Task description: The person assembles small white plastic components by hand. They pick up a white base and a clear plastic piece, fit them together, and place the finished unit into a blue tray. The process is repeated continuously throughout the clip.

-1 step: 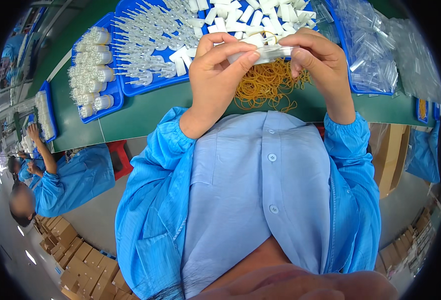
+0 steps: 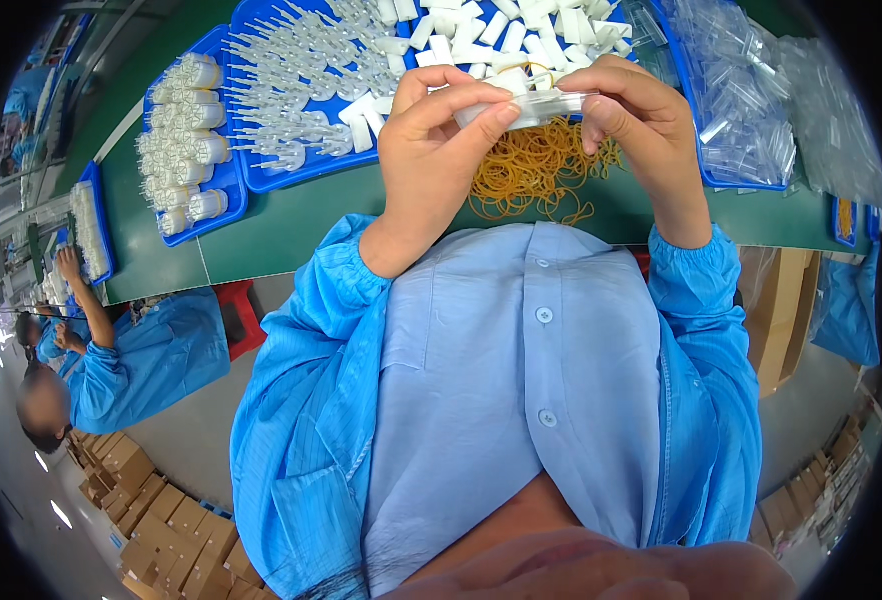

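Above the near table edge, my left hand (image 2: 423, 150) pinches a small white plastic piece (image 2: 473, 114) between thumb and fingers. A clear plastic sleeve (image 2: 553, 104) extends from it to the right, its far end between the thumb and fingers of my right hand (image 2: 646, 130). Whether the white piece sits inside the sleeve, I cannot tell. Just beneath my hands lies a heap of yellow-brown rubber bands (image 2: 526, 175). Behind them, more white flat pieces (image 2: 506, 30) fill a blue tray.
On the left, blue trays hold spiky pale parts (image 2: 306, 75) and white bundled cylinders (image 2: 186, 140). At right, a blue tray (image 2: 703, 165) carries clear sleeves, beside clear plastic bags (image 2: 831, 110). A co-worker (image 2: 141, 340) in blue sits at the far left. Cartons (image 2: 176, 530) stand on the floor.
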Motion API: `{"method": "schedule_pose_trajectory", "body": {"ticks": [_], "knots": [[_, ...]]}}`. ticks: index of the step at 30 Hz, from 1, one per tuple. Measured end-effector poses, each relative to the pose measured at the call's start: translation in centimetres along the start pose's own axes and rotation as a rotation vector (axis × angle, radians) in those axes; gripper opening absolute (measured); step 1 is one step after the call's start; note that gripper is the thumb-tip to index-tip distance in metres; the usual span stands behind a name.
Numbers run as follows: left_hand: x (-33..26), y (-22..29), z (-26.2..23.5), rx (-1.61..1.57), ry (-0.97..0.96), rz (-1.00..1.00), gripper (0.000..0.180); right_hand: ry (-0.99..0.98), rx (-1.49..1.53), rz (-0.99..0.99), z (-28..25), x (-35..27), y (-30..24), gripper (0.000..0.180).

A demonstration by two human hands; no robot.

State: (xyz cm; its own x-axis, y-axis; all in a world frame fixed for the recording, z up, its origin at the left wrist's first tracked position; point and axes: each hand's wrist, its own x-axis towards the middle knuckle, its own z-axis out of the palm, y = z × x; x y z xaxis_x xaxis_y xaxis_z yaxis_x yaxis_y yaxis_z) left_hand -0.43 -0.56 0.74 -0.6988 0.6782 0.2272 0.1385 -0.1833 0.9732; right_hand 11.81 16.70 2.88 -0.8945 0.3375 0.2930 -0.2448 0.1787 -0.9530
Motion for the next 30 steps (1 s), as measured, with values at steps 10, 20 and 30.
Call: {"method": "schedule_pose_trajectory", "body": {"ticks": [10, 20, 30], "knots": [[0.3, -0.3, 0.2, -0.032, -0.004, 0.074, 0.018, 0.027, 0.027, 0.06, -0.1, 0.2, 0.5, 0.023], [0.2, -0.2, 0.2, 0.032, -0.042, 0.032, 0.017, 0.041, 0.179, 0.226, -0.9, 0.6, 0.3, 0.021], [-0.7, -1.2, 1.2, -0.463, -0.041, -0.256, 0.019, 0.085, 0.034, 0.335, 0.4, 2.5, -1.6, 0.012]]}}
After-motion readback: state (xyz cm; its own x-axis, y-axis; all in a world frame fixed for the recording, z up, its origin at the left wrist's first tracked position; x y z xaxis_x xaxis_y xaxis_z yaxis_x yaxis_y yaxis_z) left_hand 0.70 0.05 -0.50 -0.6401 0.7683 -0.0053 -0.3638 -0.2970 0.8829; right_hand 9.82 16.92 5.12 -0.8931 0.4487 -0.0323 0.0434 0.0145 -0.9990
